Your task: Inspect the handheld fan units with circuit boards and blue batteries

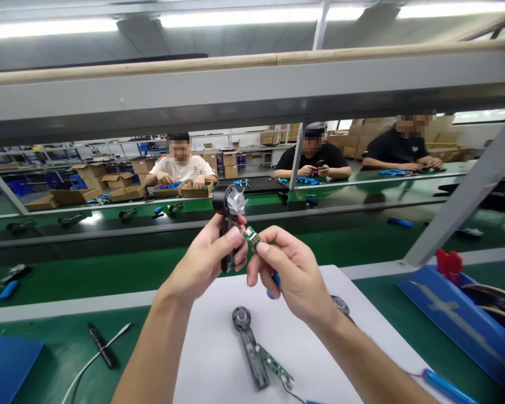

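Note:
My left hand is closed around the black housing of a small handheld fan, held upright with its silver bladed impeller facing right. Between the thumb and fingers of my right hand is a small green circuit board with a digit display, its upper end close to the fan's handle. A blue cylinder, which looks like a battery, shows partly below my right fingers. On the white sheet beneath lies another fan housing, with a green circuit board angled across it.
A blue bin with red pieces stands at right, near a blue battery. A black pen and white cable lie at left. Beyond runs a green conveyor carrying parts. Several co-workers sit across it, under a grey beam.

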Tool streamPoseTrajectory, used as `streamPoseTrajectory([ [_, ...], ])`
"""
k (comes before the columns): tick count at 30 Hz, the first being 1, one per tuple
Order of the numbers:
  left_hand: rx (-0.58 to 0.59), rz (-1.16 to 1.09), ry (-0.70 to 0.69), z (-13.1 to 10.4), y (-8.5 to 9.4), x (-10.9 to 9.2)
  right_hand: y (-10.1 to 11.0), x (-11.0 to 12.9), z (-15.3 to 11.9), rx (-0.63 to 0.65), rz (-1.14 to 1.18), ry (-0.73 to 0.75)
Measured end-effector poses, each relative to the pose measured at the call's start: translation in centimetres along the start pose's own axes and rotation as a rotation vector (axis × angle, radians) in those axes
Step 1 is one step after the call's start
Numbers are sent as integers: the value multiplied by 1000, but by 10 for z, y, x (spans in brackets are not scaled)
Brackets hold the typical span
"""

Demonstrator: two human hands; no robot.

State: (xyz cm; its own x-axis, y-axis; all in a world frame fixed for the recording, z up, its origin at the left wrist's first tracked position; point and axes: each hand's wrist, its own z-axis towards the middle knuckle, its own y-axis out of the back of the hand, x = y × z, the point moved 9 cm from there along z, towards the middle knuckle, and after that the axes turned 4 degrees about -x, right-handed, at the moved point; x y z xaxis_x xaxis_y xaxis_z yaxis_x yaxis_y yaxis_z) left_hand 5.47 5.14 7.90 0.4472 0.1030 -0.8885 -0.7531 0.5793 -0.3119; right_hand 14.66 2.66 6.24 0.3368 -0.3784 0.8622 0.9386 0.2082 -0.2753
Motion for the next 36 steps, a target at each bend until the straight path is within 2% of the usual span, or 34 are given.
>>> streamPoseTrajectory([
  [3,12,-112,39,-1,-3,2,2,7,-5,-64,-54,53],
  [12,20,-146,-24,5,1,1,3,12,-13,-143,-133,77],
  [21,-13,-90,-19,8,2,5,4,6,-13,-156,-117,54],
  [36,8,-60,-47,9,2,6,5,2,-12,-169,-126,54],
])
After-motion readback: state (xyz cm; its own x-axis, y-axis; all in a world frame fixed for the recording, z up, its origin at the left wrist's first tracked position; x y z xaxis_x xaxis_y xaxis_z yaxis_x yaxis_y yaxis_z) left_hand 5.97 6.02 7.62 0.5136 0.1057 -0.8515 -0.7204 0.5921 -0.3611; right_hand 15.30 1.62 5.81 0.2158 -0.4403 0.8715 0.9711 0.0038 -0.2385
